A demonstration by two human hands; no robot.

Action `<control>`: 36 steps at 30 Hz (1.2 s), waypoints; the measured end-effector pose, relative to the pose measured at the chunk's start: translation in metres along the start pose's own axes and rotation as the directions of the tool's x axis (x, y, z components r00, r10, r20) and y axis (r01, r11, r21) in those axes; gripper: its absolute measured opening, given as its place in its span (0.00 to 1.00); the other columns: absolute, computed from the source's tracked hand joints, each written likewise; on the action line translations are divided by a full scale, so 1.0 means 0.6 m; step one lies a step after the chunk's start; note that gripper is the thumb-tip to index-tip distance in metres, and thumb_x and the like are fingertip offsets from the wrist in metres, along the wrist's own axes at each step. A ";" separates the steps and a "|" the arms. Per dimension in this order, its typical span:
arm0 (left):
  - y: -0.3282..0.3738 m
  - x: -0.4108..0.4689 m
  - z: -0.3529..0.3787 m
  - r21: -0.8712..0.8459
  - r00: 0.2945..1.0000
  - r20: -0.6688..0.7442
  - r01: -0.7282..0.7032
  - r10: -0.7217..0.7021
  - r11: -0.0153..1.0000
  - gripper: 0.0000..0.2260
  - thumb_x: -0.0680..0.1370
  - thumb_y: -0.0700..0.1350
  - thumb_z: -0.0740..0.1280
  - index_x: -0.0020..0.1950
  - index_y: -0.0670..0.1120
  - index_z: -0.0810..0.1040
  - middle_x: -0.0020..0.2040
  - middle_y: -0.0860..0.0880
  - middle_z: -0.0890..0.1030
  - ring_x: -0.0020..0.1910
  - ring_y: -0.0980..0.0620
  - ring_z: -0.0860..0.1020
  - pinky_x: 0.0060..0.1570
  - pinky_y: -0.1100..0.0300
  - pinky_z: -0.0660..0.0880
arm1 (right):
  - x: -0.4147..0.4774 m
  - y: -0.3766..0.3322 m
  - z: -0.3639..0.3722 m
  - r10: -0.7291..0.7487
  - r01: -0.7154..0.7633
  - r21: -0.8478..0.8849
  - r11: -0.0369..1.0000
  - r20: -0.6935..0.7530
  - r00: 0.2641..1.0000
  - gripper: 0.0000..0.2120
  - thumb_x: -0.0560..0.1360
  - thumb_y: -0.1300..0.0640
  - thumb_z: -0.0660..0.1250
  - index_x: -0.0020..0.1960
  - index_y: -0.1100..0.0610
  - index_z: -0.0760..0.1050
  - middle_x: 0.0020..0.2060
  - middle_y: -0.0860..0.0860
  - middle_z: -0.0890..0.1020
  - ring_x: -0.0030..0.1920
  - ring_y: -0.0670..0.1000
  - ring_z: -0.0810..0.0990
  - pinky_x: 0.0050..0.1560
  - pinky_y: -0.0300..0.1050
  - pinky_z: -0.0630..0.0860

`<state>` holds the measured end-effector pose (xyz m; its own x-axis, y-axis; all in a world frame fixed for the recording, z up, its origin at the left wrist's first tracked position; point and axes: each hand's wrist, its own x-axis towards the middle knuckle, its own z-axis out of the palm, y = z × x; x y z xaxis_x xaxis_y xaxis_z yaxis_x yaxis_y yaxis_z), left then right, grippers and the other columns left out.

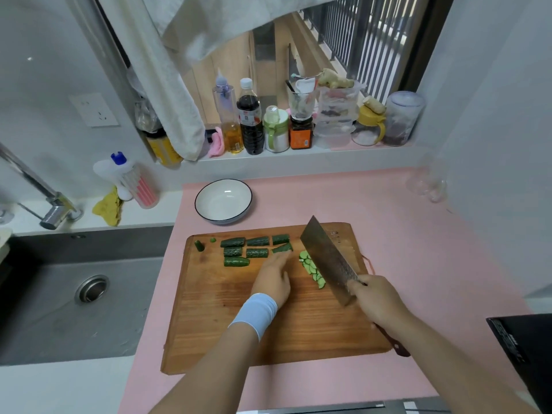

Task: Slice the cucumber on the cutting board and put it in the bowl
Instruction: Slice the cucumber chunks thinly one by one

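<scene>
The left hand (pixel 273 277) lies on the cutting board (pixel 268 333), fingers (pixel 282 258) stretched out loose, tips touching the nearest cucumber chunk (pixel 282 248). It sits just beyond them, its long axis running across them. To my eye that hand need only draw it rightward. The right hand (pixel 378 303) is clenched round the cleaver (pixel 327 258) handle, blade tilted beside thin slices (pixel 312 268) just right of those fingers. The bowl (pixel 223 201) waits empty, well beyond
</scene>
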<state>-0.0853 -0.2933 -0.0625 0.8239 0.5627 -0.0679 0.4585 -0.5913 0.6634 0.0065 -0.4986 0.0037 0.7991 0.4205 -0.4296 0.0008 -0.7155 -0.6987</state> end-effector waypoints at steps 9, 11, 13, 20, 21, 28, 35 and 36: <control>0.027 0.045 0.046 0.200 0.995 0.083 -0.066 0.050 0.978 0.24 0.79 0.39 0.58 0.76 0.52 0.65 0.77 0.51 0.62 0.75 0.50 0.60 0.75 0.57 0.57 | 0.011 -0.007 -0.031 -0.002 0.001 -0.024 1.000 -0.019 1.000 0.14 0.83 0.51 0.59 0.45 0.53 0.79 0.33 0.54 0.79 0.30 0.51 0.77 0.25 0.39 0.70; 0.010 0.058 0.030 0.289 1.000 0.006 -0.001 -0.001 0.957 0.25 0.80 0.40 0.58 0.77 0.51 0.62 0.78 0.50 0.58 0.77 0.48 0.56 0.75 0.53 0.56 | 0.014 -0.008 -0.032 -0.023 0.021 -0.057 0.998 -0.032 0.999 0.15 0.84 0.50 0.58 0.44 0.53 0.79 0.32 0.52 0.80 0.30 0.49 0.77 0.25 0.39 0.69; -0.010 0.077 0.008 0.406 0.998 0.048 0.012 -0.034 0.914 0.25 0.81 0.42 0.58 0.78 0.49 0.59 0.79 0.49 0.56 0.77 0.47 0.54 0.76 0.52 0.54 | 0.016 -0.012 -0.028 -0.041 0.038 -0.076 0.996 -0.036 0.999 0.16 0.84 0.50 0.58 0.43 0.52 0.79 0.31 0.50 0.80 0.30 0.49 0.77 0.27 0.40 0.68; -0.042 0.109 -0.016 0.421 0.995 0.103 -0.029 -0.016 0.906 0.16 0.78 0.45 0.66 0.66 0.48 0.74 0.63 0.46 0.73 0.65 0.45 0.71 0.65 0.54 0.65 | 0.019 -0.026 0.002 -0.076 0.073 -0.101 0.992 -0.028 0.997 0.17 0.83 0.49 0.58 0.41 0.53 0.79 0.32 0.49 0.80 0.33 0.49 0.77 0.32 0.41 0.68; -0.042 0.106 -0.016 0.463 0.997 0.081 -0.044 0.007 0.885 0.14 0.78 0.46 0.66 0.63 0.49 0.75 0.60 0.48 0.74 0.63 0.46 0.71 0.64 0.54 0.64 | 0.018 -0.029 0.006 -0.082 0.078 -0.107 0.991 -0.024 0.996 0.17 0.83 0.49 0.58 0.40 0.52 0.79 0.32 0.49 0.80 0.34 0.49 0.78 0.32 0.41 0.68; -0.034 0.099 -0.011 0.550 0.995 0.069 -0.103 0.077 0.829 0.08 0.79 0.54 0.63 0.54 0.52 0.77 0.53 0.52 0.79 0.56 0.49 0.71 0.57 0.55 0.64 | 0.016 -0.049 0.035 -0.101 0.096 -0.173 0.980 -0.018 0.995 0.20 0.83 0.49 0.58 0.34 0.51 0.72 0.28 0.47 0.75 0.31 0.47 0.74 0.31 0.42 0.66; -0.025 0.082 0.008 0.424 1.000 -0.007 -0.011 0.015 0.905 0.08 0.77 0.51 0.63 0.52 0.50 0.76 0.53 0.49 0.79 0.55 0.47 0.73 0.59 0.53 0.71 | 0.013 -0.061 0.049 -0.122 0.113 -0.216 0.970 -0.028 0.992 0.20 0.83 0.48 0.59 0.32 0.48 0.69 0.26 0.46 0.73 0.29 0.46 0.73 0.30 0.40 0.64; -0.022 0.081 0.010 0.391 1.000 -0.011 0.005 -0.001 0.920 0.10 0.77 0.52 0.64 0.56 0.50 0.75 0.55 0.48 0.79 0.57 0.47 0.73 0.60 0.53 0.71 | 0.011 -0.061 0.051 -0.126 0.114 -0.226 0.967 -0.039 0.991 0.20 0.83 0.48 0.59 0.33 0.48 0.71 0.26 0.46 0.74 0.29 0.46 0.74 0.30 0.40 0.65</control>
<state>-0.0491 -0.2614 -0.0788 0.8199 0.5693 -0.0600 0.5562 -0.7674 0.3189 -0.0066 -0.4525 0.0090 0.8154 0.4855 -0.3154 0.2279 -0.7699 -0.5961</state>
